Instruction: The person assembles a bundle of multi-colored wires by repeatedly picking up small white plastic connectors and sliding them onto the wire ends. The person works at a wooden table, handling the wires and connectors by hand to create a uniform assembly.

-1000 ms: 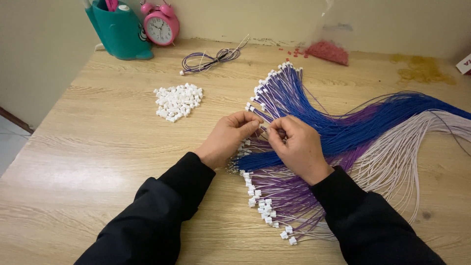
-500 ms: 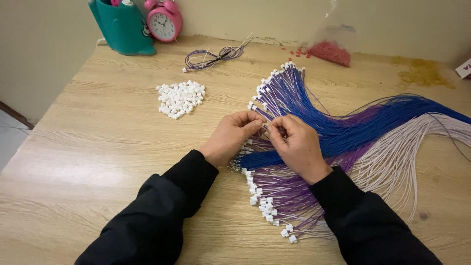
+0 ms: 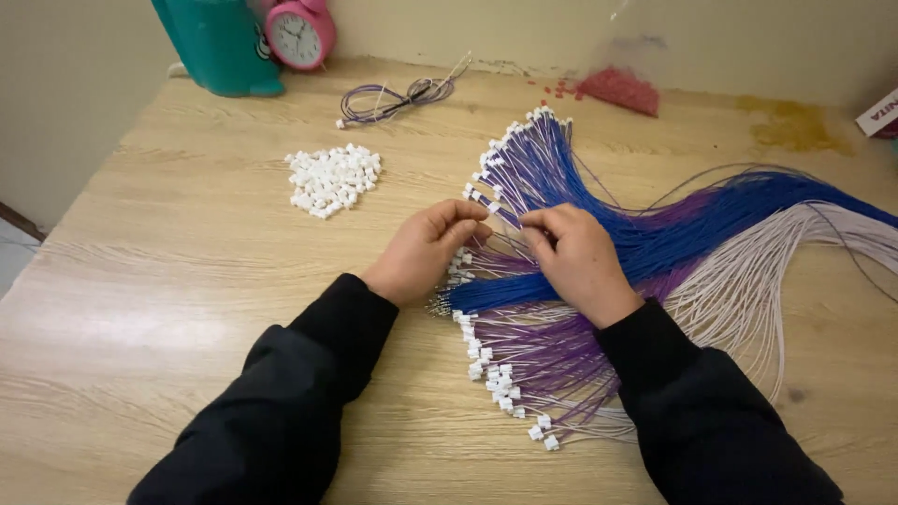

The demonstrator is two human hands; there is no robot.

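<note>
Since those thin blue and purple wires with small white plastic connectors [image 3: 524,187] fanned across the wooden desk [image 3: 187,281] look light and floppy, pinching near the connector seems smartest, which both left hand [image 3: 426,251] and right hand [image 3: 575,257] do, fingers closed on one wire end.

Long black sleeves, bare fingers [image 3: 465,217]

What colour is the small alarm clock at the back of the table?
Pink alarm clock, white dial; head view.
</note>
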